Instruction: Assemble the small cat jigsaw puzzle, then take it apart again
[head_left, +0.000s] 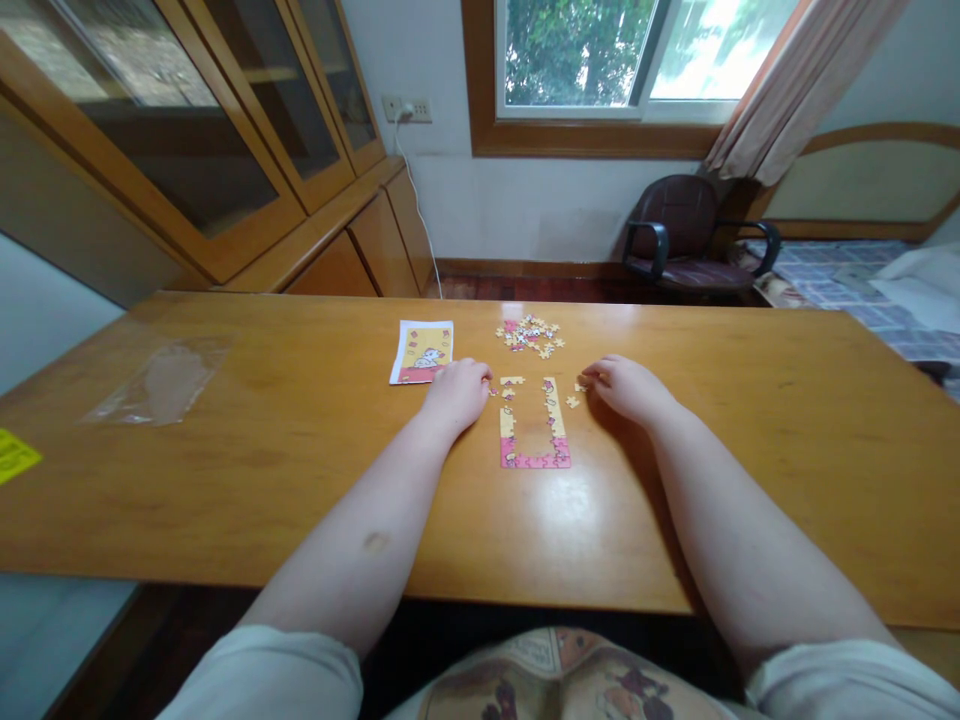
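A jigsaw border point(557, 458), pink at the bottom and yellow up the sides, lies partly joined on the table. My left hand point(459, 390) rests left of it with curled fingers; a small puzzle piece point(493, 392) shows by the fingertips, and whatever they grip is hidden. Right of the border, my right hand point(626, 385) is closed in a pinch on a yellow puzzle piece point(580, 387). Another loose yellow piece point(572, 402) lies just below it. A short joined strip point(512, 380) sits at the border's upper left, apart from the left side.
Behind the border is a pile of loose pieces point(529, 335). A picture sheet point(422, 350) lies beside my left hand. Farther left are a clear plastic bag point(161, 383) and a yellow label point(15, 455). A glass-door cabinet point(300, 205) and an armchair point(679, 235) stand beyond the table point(300, 480).
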